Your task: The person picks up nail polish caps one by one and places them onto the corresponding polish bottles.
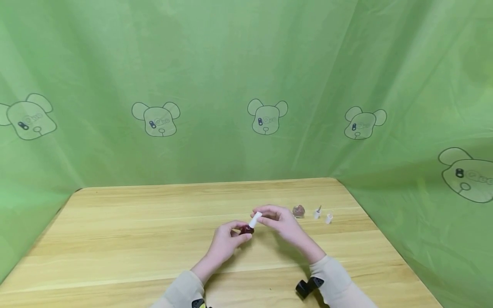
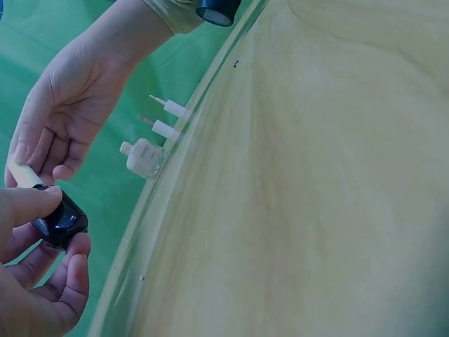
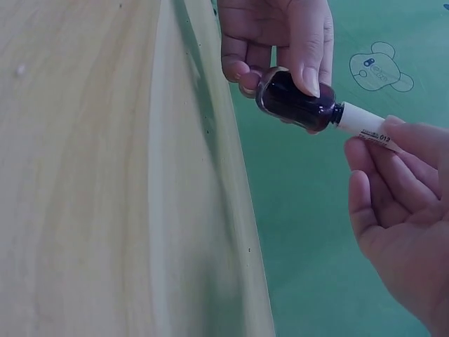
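Observation:
My left hand (image 1: 225, 244) grips a small glass nail polish bottle (image 3: 298, 102) full of dark red polish, thumb on one side and fingers on the other. The bottle is tilted, its neck toward the right. On that neck sits a long white cap (image 3: 368, 126) with small print on it. Thumb and fingers of my right hand (image 1: 283, 222) pinch the cap near its far end. A thin dark band of neck shows between cap and bottle in the right wrist view. Both hands are over the middle of the wooden table.
To the right stand an uncapped bottle (image 1: 298, 211) with pinkish contents, a white cap with its brush pointing up (image 1: 317, 213) and another white cap (image 1: 329, 218). Green cloth (image 1: 215, 64) with bear-head outlines hangs behind the wooden table (image 1: 127, 239) and at its sides.

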`<state>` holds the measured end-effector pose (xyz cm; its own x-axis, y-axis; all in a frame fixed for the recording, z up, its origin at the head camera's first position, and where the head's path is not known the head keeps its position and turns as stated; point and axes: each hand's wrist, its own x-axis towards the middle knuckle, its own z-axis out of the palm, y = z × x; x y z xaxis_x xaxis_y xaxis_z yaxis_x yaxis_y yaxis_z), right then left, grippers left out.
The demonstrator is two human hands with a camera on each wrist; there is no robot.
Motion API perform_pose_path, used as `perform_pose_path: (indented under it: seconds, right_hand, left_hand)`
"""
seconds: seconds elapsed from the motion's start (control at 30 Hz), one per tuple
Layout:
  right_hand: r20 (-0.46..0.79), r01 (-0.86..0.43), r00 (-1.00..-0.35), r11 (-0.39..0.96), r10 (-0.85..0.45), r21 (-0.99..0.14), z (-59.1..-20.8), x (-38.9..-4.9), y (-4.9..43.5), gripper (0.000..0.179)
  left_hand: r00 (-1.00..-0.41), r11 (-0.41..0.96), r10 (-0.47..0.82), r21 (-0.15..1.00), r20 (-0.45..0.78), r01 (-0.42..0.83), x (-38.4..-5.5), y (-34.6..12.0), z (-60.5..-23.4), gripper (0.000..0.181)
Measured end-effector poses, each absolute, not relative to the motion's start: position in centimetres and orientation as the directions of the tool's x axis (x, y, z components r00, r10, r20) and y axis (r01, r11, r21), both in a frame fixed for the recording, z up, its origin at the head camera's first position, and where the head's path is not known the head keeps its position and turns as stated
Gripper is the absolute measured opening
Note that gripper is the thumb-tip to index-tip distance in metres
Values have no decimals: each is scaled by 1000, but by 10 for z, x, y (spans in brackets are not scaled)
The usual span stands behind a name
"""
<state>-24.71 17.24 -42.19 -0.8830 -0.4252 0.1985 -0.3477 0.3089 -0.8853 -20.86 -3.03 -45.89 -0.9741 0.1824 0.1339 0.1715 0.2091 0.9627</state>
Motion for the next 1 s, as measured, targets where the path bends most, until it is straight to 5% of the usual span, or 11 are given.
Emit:
perform_pose_path:
  seconds: [0.6, 1.0]
  right_hand:
    - [210, -304, -932, 321, -296, -897, -424, -246, 167, 23]
    - [188, -342, -842, 232, -506, -911, -418, -244, 172, 42]
  left_hand:
    - [-967, 235, 193, 949, 166, 210, -206, -29, -457, 30]
    - [-970, 207, 191, 959, 153, 192, -207, -28, -457, 29]
